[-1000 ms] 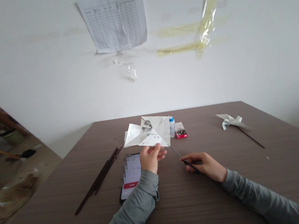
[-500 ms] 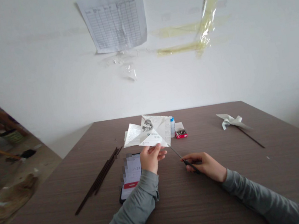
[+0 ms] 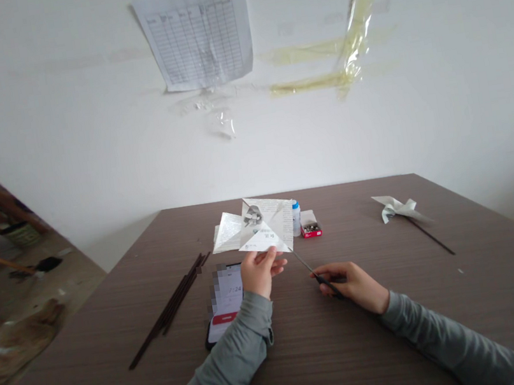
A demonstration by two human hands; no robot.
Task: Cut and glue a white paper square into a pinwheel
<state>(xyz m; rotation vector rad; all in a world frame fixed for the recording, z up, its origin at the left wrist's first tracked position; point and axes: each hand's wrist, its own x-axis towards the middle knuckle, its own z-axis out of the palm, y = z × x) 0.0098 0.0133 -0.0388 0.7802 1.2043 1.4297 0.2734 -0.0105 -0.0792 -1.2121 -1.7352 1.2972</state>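
My left hand (image 3: 260, 272) pinches the lower edge of a square printed paper (image 3: 273, 216), which is held up and shows diagonal lines running in from its corners. In my right hand (image 3: 355, 284) is a screwdriver (image 3: 331, 285) with a black handle and a thin grey shaft. Its tip meets the paper's lower right corner; whether it goes through cannot be seen. More printed paper (image 3: 225, 232) shows at the left, partly behind the held sheet. A finished paper pinwheel (image 3: 397, 207) on a dark stick lies at the right of the table.
Several dark sticks (image 3: 176, 301) lie in a bundle at the left. A phone (image 3: 225, 300) with a lit screen is partly under my left forearm. Behind the paper stand a white bottle (image 3: 296, 219) with a blue cap and a small red and white box (image 3: 311, 226) of metal pieces.
Both hands, the paper and the screwdriver stay practically still. Only the digits on the phone screen have changed.
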